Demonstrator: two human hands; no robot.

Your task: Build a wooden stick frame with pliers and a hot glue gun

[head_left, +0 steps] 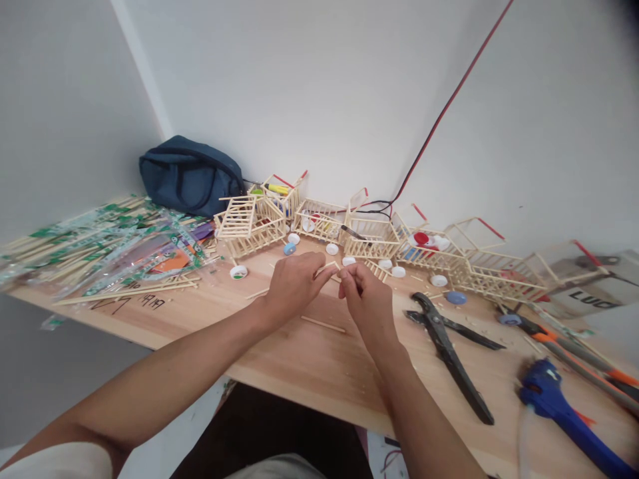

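Both of my hands meet above the middle of the wooden table. My left hand [295,283] is closed in a pinch, with a short thin wooden stick [329,266] at its fingertips. The fingertips of my right hand [368,299] are pinched at the other end of this stick, which they partly hide. On the table below my hands lies a longer loose stick [323,324]. Just behind them stand small carts built of thin sticks, one a cart [372,238] with a red-tipped handle. White bottle caps [332,249] lie beside the carts.
Wrapped chopsticks [94,243] are heaped at the left, near a blue bag [192,176]. To the right lie a black-handled cutter [449,346], a blue glue gun [564,406] and orange-grey pliers [564,346]. A red-black cable [439,120] hangs along the wall.
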